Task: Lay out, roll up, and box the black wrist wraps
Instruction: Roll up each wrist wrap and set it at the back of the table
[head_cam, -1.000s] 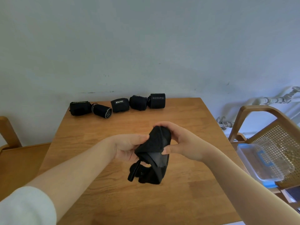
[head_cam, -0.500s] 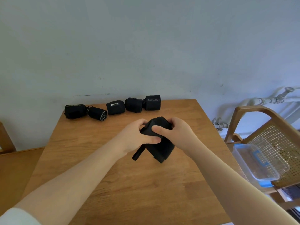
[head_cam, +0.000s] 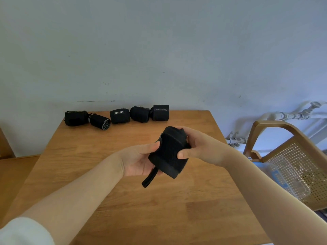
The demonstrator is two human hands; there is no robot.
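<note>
A black wrist wrap (head_cam: pixel 168 152), rolled into a thick cylinder, is held in the air over the middle of the wooden table (head_cam: pixel 123 200). My left hand (head_cam: pixel 139 161) cups it from below and left, thumb on its side. My right hand (head_cam: pixel 198 147) grips it from the right, thumb across the front. A short black loop hangs from the roll's lower end. Several other rolled black wraps (head_cam: pixel 120 116) lie in a row along the table's far edge by the wall.
A clear plastic box with a blue latch (head_cam: pixel 281 177) rests on the cane seat of a wooden chair (head_cam: pixel 283 128) to the right of the table. White pipes (head_cam: pixel 292 114) run along the wall behind it. A wooden bench edge shows at the left.
The loose wrap has been wound into a tighter, compact roll. My left thumb has shifted from the front of the roll to its left side, and my right thumb now lies across the front.
</note>
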